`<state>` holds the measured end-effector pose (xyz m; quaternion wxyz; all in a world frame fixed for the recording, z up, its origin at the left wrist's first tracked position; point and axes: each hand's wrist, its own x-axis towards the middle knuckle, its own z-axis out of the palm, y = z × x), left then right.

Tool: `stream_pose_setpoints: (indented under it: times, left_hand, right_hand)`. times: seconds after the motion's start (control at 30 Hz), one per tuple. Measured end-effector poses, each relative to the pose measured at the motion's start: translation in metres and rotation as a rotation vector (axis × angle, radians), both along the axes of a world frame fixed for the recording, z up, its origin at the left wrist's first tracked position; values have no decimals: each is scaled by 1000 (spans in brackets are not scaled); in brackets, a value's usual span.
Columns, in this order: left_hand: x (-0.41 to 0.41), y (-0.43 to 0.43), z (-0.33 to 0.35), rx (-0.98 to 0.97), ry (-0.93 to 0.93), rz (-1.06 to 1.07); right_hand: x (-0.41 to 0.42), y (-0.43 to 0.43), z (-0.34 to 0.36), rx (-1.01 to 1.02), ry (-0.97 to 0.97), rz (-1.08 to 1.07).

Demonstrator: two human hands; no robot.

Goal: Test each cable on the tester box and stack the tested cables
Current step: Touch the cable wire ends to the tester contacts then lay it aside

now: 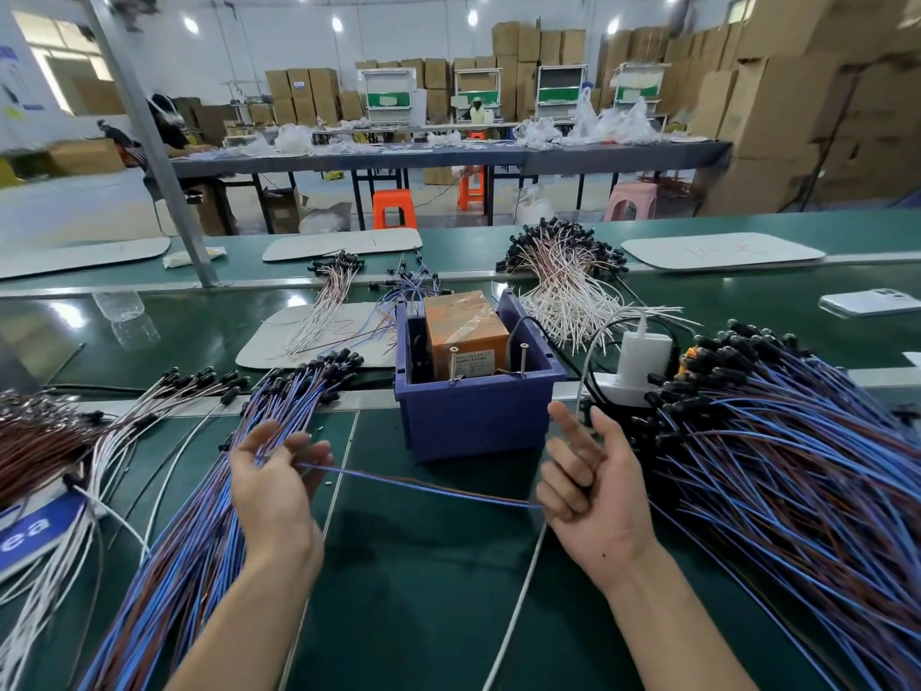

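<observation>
Nearest, left hand (pixel 276 476) curled round one end of a blue cable (pixel 423 486) above the left stack (pixel 199 531), right hand (pixel 593 491) palm-up, pinching the other end. Taut, likely for laying it straight there. Beyond, within reach, tester box (pixel 473 421); farther right, waiting pile (pixel 797 466).

Label print on orange unit (pixel 463 331) inside tester box (pixel 473 426), too small to read; blue sign (pixel 30 536), cropped by left edge; right-side cable pile (pixel 797 466), cropped at right edge; cable (pixel 423 486) end, concealed inside right hand (pixel 593 496).
</observation>
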<state>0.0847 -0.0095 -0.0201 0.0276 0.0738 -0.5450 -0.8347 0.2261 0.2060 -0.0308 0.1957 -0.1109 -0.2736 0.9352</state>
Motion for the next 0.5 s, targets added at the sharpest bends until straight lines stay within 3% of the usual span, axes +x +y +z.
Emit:
stream_pose_setpoints:
  times: [0.1, 0.27, 0.37, 0.5]
  left_hand:
    - [2, -5, 1, -85, 76, -1]
    - [38, 15, -5, -633, 620, -286]
    - [62, 31, -14, -729, 854, -423]
    - [78, 35, -13, -731, 923, -438]
  right_hand:
    - [-1, -4, -1, 70, -29, 36]
    - [-3, -18, -4, 323, -98, 117]
    - [-6, -25, -5, 531, -141, 113]
    - [-6, -32, -4, 705, -126, 117]
